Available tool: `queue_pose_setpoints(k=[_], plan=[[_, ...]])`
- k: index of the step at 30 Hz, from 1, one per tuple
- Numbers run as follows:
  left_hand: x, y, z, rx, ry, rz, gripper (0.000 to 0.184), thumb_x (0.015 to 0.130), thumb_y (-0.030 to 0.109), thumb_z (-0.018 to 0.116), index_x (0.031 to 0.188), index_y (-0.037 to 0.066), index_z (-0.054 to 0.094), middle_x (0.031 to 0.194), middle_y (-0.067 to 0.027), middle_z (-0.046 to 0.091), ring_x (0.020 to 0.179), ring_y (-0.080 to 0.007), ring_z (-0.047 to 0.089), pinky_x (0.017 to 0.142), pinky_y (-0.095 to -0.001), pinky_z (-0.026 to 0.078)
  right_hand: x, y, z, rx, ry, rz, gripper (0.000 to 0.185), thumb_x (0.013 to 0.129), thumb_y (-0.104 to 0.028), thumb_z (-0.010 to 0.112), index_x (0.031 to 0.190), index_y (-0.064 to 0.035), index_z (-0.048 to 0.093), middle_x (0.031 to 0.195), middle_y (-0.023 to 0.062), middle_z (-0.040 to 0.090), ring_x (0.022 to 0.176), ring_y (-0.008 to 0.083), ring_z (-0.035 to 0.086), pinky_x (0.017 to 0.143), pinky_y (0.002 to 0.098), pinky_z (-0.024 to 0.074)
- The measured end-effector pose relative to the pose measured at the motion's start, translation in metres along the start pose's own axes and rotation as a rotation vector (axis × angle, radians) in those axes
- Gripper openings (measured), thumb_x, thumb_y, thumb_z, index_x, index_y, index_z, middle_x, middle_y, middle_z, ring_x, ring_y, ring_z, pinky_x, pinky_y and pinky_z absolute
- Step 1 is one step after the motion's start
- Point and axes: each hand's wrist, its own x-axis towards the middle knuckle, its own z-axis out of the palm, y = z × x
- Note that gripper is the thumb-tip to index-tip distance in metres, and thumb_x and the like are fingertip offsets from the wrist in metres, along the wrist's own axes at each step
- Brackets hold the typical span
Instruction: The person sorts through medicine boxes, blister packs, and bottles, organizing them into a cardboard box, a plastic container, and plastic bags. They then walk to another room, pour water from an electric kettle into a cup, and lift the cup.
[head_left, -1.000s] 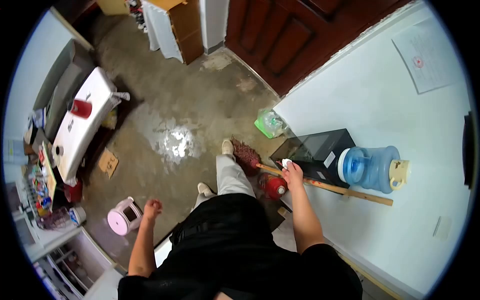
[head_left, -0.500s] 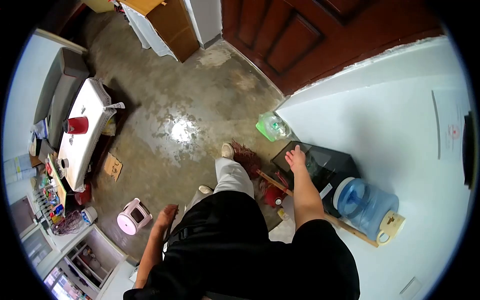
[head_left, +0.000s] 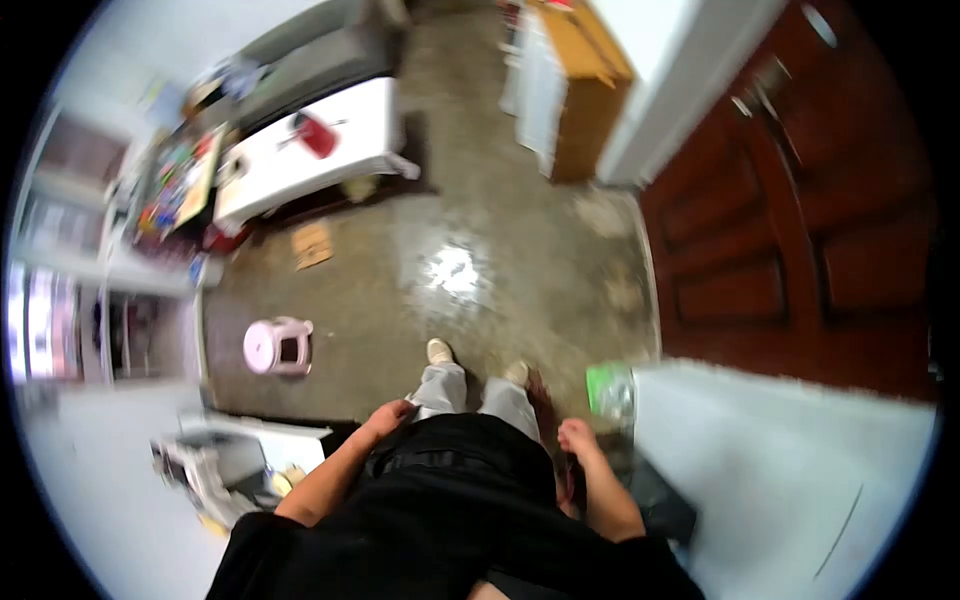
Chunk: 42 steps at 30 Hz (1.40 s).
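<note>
My left hand hangs at my left hip, beside the grey trousers. Its fingers are blurred, and no object shows in it. On the other side, my right hand is held low beside my right leg, its fingers looking loosely curled but smeared by motion. A green and clear plastic bag lies on the floor just beyond it, against the wall end. The dark box by the wall is partly hidden behind my right arm.
A pink stool stands on the wet-looking floor at left, near a piece of cardboard. Farther back are a white-covered table with a red container and a grey sofa. A brown door is at right; a wooden cabinet stands beyond.
My view has turned right, toward the door and cabinet. My right hand has dropped from above the dark box to beside my leg. My left hand has come closer to my hip.
</note>
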Motion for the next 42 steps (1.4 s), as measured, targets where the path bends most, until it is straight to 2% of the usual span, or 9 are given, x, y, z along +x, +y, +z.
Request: queue_pose_setpoints(k=[4,9,10,16,19,31,38,41,42], plan=[[-0.003,-0.005,0.001,-0.369,0.222,-0.129,0.021,0.089,0.011,0.058,0.108,0.003,0.063,0.095,-0.0085,0.067,0.089,-0.0175,0.062,0.083,-0.031,0.05,0.008,-0.075,0.034,-0.244,-0.054,0.031,0.014,0.088,-0.022,0.067,0.089,-0.0093,0.061,0.061,-0.0019,0.054,0.043,0.0112,0.045,0.037,0.0269,0.0346],[0.007,-0.052,0.008,-1.012,0.37,-0.174,0.019,0.092,0.004,0.052,0.108,0.0,0.061,0.088,-0.0024,0.064,0.082,-0.0104,0.059,0.075,-0.0244,0.049,0.016,-0.154,0.073,-0.411,-0.19,-0.191,0.009,0.087,-0.006,0.058,0.092,-0.0044,0.065,0.075,0.001,0.059,0.063,0.0114,0.054,0.056,0.0268,0.0439],[0.005,-0.055,0.006,-1.092,0.398,-0.146,0.02,0.092,0.003,0.052,0.11,-0.001,0.059,0.088,-0.0043,0.064,0.081,-0.0107,0.06,0.073,-0.0231,0.049,0.047,-0.149,0.064,-0.743,-0.275,-0.737,0.024,0.086,-0.001,0.054,0.108,-0.0038,0.065,0.094,0.0039,0.063,0.084,0.0139,0.058,0.071,0.0286,0.0483],[0.023,-0.098,-0.032,-1.254,0.508,-0.177,0.021,0.093,0.003,0.051,0.113,-0.002,0.057,0.095,-0.0068,0.065,0.083,-0.0131,0.062,0.074,-0.025,0.051,0.025,-0.231,0.119,-0.685,-0.109,-0.142,0.029,0.084,0.003,0.055,0.112,-0.0013,0.063,0.104,0.006,0.064,0.1,0.0161,0.057,0.084,0.0325,0.0476],[0.044,-0.145,-0.067,-1.279,0.506,-0.194,0.021,0.093,0.005,0.05,0.112,0.0,0.057,0.094,-0.0067,0.065,0.082,-0.0134,0.062,0.071,-0.0265,0.052,0.041,-0.244,0.132,-0.654,-0.163,-0.025,0.026,0.085,-0.006,0.06,0.11,-0.0064,0.065,0.093,0.0026,0.065,0.081,0.015,0.059,0.069,0.0299,0.0477],[0.02,-0.266,-0.242,-1.167,0.657,-0.476,0.019,0.09,0.006,0.047,0.103,0.004,0.061,0.085,-0.0042,0.065,0.067,-0.0116,0.06,0.055,-0.0275,0.047,0.103,-0.334,0.303,-0.696,-0.239,0.068,0.01,0.09,-0.011,0.06,0.096,-0.0047,0.064,0.076,0.002,0.061,0.07,0.0153,0.058,0.063,0.0313,0.0475],[0.024,-0.228,-0.261,-1.213,0.675,-0.535,0.015,0.09,0.008,0.052,0.1,0.004,0.062,0.082,-0.0032,0.063,0.066,-0.0117,0.057,0.058,-0.0276,0.047,0.293,-0.454,0.327,-0.597,-0.427,0.363,0.012,0.094,-0.014,0.057,0.089,-0.0047,0.063,0.071,0.003,0.061,0.06,0.0159,0.056,0.054,0.0331,0.0469],[0.021,-0.18,-0.296,-1.056,0.698,-0.498,0.015,0.088,0.017,0.065,0.095,0.003,0.065,0.082,-0.0026,0.065,0.073,-0.012,0.058,0.067,-0.0285,0.049,0.311,-0.559,0.417,-0.981,-0.393,0.04,0.019,0.093,-0.004,0.045,0.078,-0.0078,0.056,0.066,-0.0033,0.051,0.056,0.0113,0.046,0.05,0.026,0.0382],[0.022,-0.163,-0.311,-1.044,0.777,-0.515,0.016,0.088,0.017,0.066,0.095,0.003,0.065,0.082,-0.0023,0.065,0.074,-0.0122,0.058,0.068,-0.0285,0.049,0.334,-0.597,0.444,-0.775,-0.422,0.142,0.022,0.088,0.003,0.044,0.074,-0.0103,0.055,0.064,-0.0029,0.049,0.054,0.0105,0.043,0.047,0.0262,0.0343]])
